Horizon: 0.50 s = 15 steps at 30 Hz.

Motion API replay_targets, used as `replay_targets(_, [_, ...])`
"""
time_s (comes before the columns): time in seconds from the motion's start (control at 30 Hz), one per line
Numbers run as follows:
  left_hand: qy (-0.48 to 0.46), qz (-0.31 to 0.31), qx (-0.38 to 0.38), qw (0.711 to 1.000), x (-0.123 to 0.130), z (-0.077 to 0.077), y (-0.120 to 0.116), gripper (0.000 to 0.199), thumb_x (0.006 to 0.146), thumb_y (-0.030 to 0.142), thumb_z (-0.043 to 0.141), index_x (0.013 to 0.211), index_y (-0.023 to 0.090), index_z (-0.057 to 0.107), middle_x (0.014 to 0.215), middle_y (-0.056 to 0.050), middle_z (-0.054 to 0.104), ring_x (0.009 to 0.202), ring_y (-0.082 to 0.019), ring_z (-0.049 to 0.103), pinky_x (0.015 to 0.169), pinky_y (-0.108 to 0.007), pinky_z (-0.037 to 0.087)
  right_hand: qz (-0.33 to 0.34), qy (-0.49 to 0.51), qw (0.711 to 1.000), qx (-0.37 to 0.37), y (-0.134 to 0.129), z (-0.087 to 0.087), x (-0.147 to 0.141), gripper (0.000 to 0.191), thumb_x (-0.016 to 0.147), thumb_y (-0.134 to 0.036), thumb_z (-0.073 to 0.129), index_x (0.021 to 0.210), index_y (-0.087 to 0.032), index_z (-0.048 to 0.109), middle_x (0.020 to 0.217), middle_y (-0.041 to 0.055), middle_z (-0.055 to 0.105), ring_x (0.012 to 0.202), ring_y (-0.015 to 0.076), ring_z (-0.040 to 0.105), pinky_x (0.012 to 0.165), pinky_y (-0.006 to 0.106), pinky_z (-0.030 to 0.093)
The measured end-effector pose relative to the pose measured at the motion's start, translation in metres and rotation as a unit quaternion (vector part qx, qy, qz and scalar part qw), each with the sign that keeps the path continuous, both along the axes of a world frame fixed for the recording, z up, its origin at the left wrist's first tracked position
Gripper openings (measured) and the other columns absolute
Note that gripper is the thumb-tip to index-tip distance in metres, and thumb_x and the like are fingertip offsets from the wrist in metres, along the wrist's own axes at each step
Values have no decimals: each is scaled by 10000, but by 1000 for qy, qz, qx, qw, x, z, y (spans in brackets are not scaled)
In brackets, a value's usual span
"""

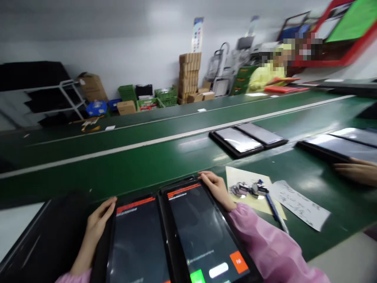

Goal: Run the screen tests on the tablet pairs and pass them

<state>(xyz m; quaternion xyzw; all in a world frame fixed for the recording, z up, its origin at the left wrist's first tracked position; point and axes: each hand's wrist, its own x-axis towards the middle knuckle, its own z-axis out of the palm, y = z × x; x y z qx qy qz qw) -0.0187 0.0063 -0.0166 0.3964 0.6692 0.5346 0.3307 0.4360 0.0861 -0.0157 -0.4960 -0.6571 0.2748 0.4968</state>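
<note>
Two black-framed screens lie side by side in a dark tray at the front edge of the green bench. The left screen (138, 239) shows a dark page with red text at its top. On the right screen (203, 224) are similar red text, a green box, a white button and a red box. My left hand (98, 222) grips the tray's left edge near its far corner, fingers closed round it. At the far right corner of the tray, my right hand (216, 188) holds the edge, its fingers bent over the rim.
Beyond lies another tray with two screens (250, 137). To the right, a person's hand (357, 171) touches a further tray (341, 145). Yellow paper (249, 173), small metal devices, a pen (273, 210) and a handwritten note (300, 204) lie beside my right sleeve. A person in yellow (265, 76) is across the bench.
</note>
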Motion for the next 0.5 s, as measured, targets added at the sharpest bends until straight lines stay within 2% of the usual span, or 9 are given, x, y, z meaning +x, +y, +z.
replay_targets(0.03, [-2, 15, 4, 1000, 6, 4, -9, 889, 442, 861, 871, 1040, 205, 810, 1276, -143, 774, 1365, -449, 613, 1268, -628, 370, -7, -8, 1000, 18, -6, 5, 1, 401, 1046, -560, 603, 996, -184, 731, 1146, 87, 731, 1082, 228, 693, 1009, 455, 559])
replay_targets(0.1, [-7, 39, 0, 999, 16, 8, -36, 878, 625, 841, 812, 1263, 241, 743, 1449, -116, 691, 1416, -382, 591, 1264, -557, 409, -11, -25, 998, 51, -22, 18, 5, 368, 1040, -552, 601, 982, -227, 761, 1188, 94, 731, 1128, 249, 681, 1053, 453, 520])
replay_targets(0.2, [-17, 21, -17, 999, 29, 7, -99, 741, 817, 675, 789, 1443, 316, 622, 1597, -62, 575, 1518, -320, 496, 1288, -489, 392, 36, -66, 994, 78, -60, 38, 14, 173, 998, -428, 691, 1016, -295, 800, 1138, 54, 753, 1062, 241, 698, 989, 409, 524])
replay_targets(0.27, [-25, -10, -36, 999, 37, 5, -145, 739, 835, 566, 826, 1492, 346, 570, 1644, -45, 524, 1567, -322, 429, 1298, -476, 383, 102, -119, 982, 107, -90, 51, 18, 106, 979, -357, 716, 1030, -330, 805, 1114, 26, 764, 1018, 222, 712, 928, 369, 544])
replay_targets(0.37, [-33, -35, -61, 997, 40, -2, -197, 771, 841, 514, 828, 1533, 353, 528, 1680, -47, 477, 1589, -356, 386, 1282, -489, 413, 209, -228, 932, 188, -127, 66, 14, 153, 1015, -311, 656, 1108, -317, 777, 1132, 23, 769, 1043, 213, 719, 897, 343, 576])
replay_targets(0.43, [-28, -46, -63, 997, 39, -8, -214, 803, 842, 509, 822, 1560, 346, 499, 1701, -54, 445, 1605, -376, 347, 1289, -510, 399, 256, -273, 900, 226, -141, 72, 5, 164, 1023, -292, 635, 1129, -292, 761, 1132, 25, 773, 1064, 209, 717, 934, 340, 581])
replay_targets(0.5, [-8, -52, -67, 996, 38, -14, -219, 855, 832, 494, 834, 1587, 350, 461, 1718, -54, 415, 1622, -386, 304, 1308, -534, 358, 281, -288, 882, 247, -146, 76, -3, 167, 1019, -268, 633, 1134, -275, 754, 1141, 22, 773, 1076, 196, 715, 1000, 325, 564])
